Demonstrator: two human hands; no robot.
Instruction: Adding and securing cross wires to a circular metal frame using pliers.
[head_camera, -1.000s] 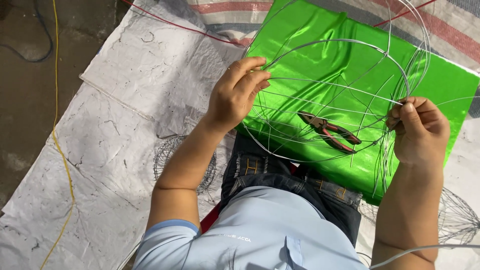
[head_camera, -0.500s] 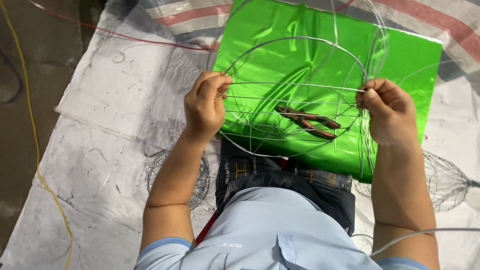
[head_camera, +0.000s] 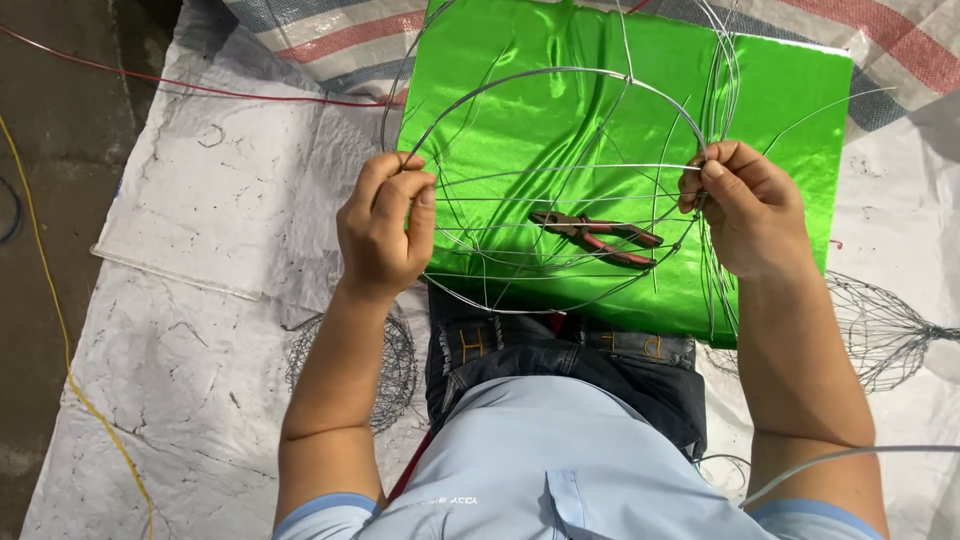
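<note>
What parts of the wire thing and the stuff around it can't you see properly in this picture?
All from the head view:
- Where the wire frame is gripped: hidden inside the left hand and right hand.
- How the thin wires are joined: too fine to tell.
- The pliers: their jaw tips are too small to make out.
- The green foil sheet: its top is cut off by the picture edge.
- The wire mesh piece: runs off the right edge.

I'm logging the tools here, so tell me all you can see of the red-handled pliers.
The red-handled pliers look like dark metal with red-sleeved handles. They lie flat and shut on the shiny green foil sheet, jaws pointing left, behind the round silver wire frame. Neither hand touches them.
</note>
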